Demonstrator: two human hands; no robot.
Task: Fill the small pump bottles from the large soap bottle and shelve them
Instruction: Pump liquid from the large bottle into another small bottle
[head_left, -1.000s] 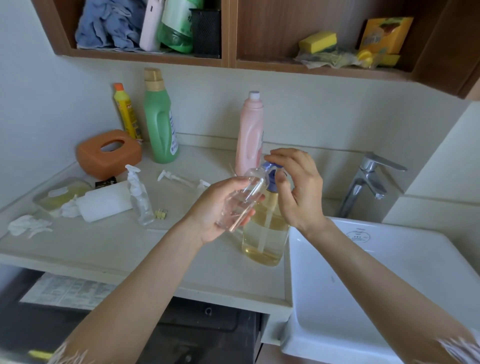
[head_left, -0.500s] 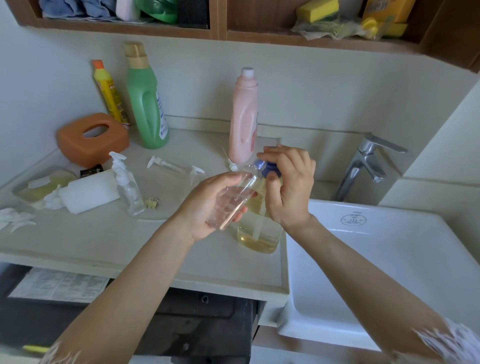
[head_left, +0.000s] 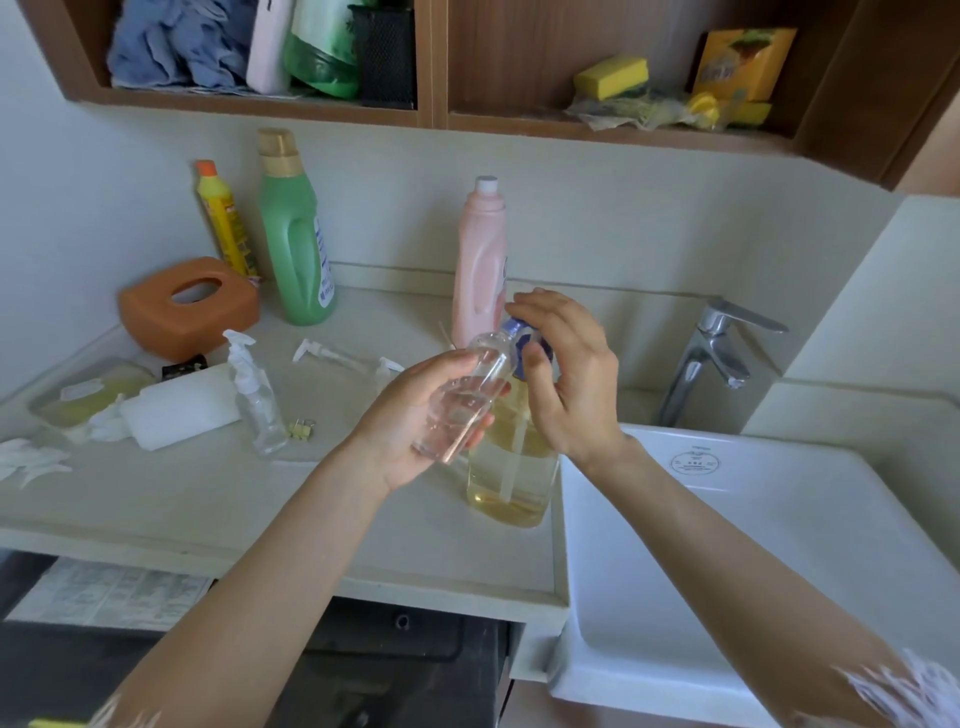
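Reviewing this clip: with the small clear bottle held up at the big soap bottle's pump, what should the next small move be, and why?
Probably press the blue pump head down. The left hand holds the small clear bottle tilted, mouth at the pump; the right hand rests on the pump head of the large soap bottle; the small bottle looks mostly unfilled.

Soap bottle (head_left: 511, 467) left of sink (head_left: 779, 545).
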